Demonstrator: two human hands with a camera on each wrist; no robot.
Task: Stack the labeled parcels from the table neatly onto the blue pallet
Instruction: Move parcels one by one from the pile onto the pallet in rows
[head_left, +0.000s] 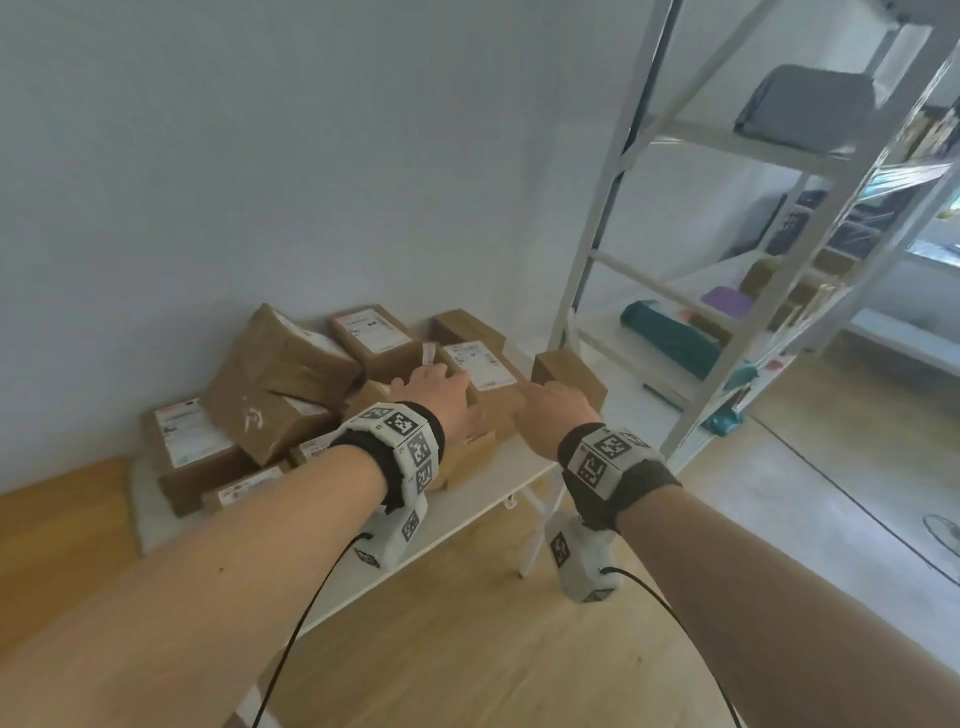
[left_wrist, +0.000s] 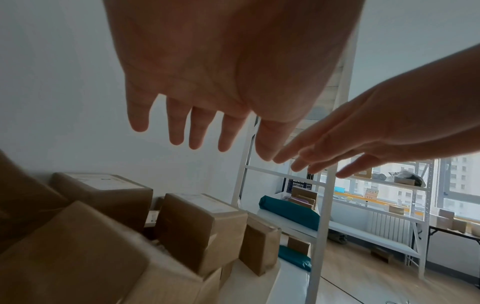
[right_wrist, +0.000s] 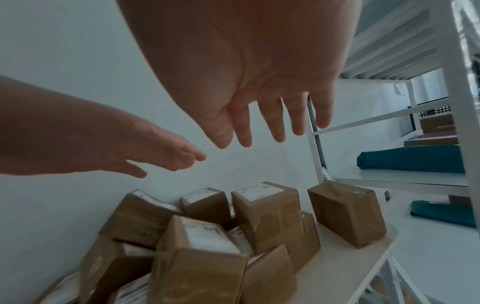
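Note:
Several brown cardboard parcels, many with white labels, lie heaped on a white table (head_left: 488, 499) against the wall. My left hand (head_left: 434, 382) and right hand (head_left: 540, 400) hover side by side over a labeled parcel (head_left: 480, 366) near the table's right end. In the wrist views both the left hand (left_wrist: 197, 139) and the right hand (right_wrist: 265, 131) have straight, spread fingers above the boxes and hold nothing. A smaller unlabeled parcel (head_left: 569, 371) stands apart at the far right of the table. No blue pallet is in view.
A white metal shelf rack (head_left: 639, 208) stands close on the right, with teal packages (head_left: 670, 338) and boxes on its shelves. A tilted large parcel (head_left: 280, 374) tops the left heap. Wooden floor (head_left: 467, 649) lies in front of the table.

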